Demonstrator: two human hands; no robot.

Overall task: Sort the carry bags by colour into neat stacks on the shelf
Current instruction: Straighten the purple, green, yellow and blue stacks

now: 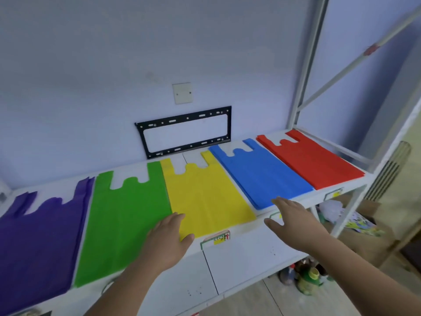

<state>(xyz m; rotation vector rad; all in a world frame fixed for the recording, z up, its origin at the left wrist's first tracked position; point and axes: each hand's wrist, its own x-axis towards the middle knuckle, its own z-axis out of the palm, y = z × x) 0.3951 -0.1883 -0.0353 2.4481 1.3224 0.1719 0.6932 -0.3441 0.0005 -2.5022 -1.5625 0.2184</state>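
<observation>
Left hand (169,236), flat and holding nothing, rests on the near corner of the yellow stack (205,195), beside the green stack (127,215). Right hand (293,218), fingers spread and empty, hovers just off the yellow stack's right side, near the blue stack (262,172). Bags' long axes run away from the shelf (250,245) front edge. Probably squaring up yellow; left hand nearer.

Bags: purple (38,236), green (123,215), yellow (205,195), blue (262,172), red (312,158).
</observation>
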